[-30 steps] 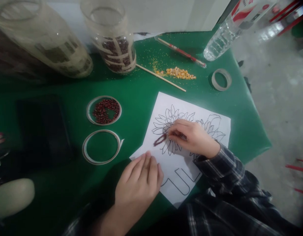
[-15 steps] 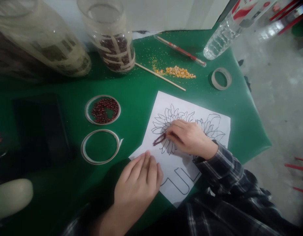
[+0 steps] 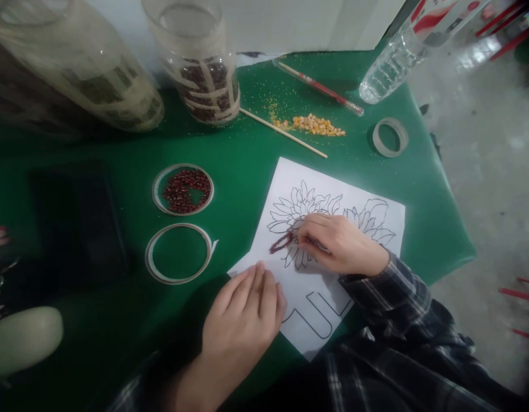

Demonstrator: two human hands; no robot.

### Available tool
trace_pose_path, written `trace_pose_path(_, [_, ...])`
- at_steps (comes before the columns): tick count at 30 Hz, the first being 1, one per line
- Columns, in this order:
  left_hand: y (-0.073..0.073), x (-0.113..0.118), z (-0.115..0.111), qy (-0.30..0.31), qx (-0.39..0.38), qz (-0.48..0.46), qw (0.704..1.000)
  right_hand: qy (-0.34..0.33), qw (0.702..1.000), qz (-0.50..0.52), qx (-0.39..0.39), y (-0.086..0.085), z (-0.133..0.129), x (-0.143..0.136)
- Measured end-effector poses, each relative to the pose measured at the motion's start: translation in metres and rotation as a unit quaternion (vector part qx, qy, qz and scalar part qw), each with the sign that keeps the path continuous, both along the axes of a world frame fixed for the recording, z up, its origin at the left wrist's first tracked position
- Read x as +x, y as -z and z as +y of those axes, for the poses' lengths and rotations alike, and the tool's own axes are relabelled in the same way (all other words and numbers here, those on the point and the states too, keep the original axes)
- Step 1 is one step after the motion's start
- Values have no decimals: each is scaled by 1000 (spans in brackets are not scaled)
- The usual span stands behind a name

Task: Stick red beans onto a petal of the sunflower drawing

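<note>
A white sheet with flower outlines lies on the green table. My right hand rests on the left flower, fingertips pinched beside a short row of dark red beans stuck on a petal; whether a bean sits between the fingers is hidden. My left hand lies flat on the sheet's near left corner, fingers together. A tape ring holding red beans sits to the left, with an empty tape ring below it.
Two taped glass jars stand at the back, one with red beans. A pile of corn kernels, a wooden skewer, a red pen, a plastic bottle and a small tape roll lie beyond the sheet. A dark phone lies at left.
My right hand's fingertips shifted slightly over the bean row on the petal. The left hand stayed pressed on the paper.
</note>
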State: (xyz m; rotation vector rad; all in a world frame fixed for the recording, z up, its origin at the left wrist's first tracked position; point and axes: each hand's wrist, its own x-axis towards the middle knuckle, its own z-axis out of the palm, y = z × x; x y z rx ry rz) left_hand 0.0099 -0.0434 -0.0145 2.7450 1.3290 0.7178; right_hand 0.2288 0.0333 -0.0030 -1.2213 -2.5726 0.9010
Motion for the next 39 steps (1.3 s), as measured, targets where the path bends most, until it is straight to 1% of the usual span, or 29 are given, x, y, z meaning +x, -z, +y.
trace_pose_path(7, [-2,1,1,-4,2,1,1000,0,1000,15,-17,-5,-2,2])
trace_pose_path(18, [-2,1,1,-6,3,6,1000,-3,999,26,-32,-3,-5,7])
trace_pose_path(23, [-2,1,0,-8,2,1,1000,3,999,30,-32,-3,-5,7])
trace_pose_path(28, [-1,1,0,-5,4,-2,1000,12,999,39,-16,-2,-5,5])
trace_pose_path(34, [0,1,1,-5,5,-2,1000,23,996,83,11,-1,-5,2])
trace_pose_path(39, [1,1,0,-7,6,4,1000,35,993,108,-10,2,-4,2])
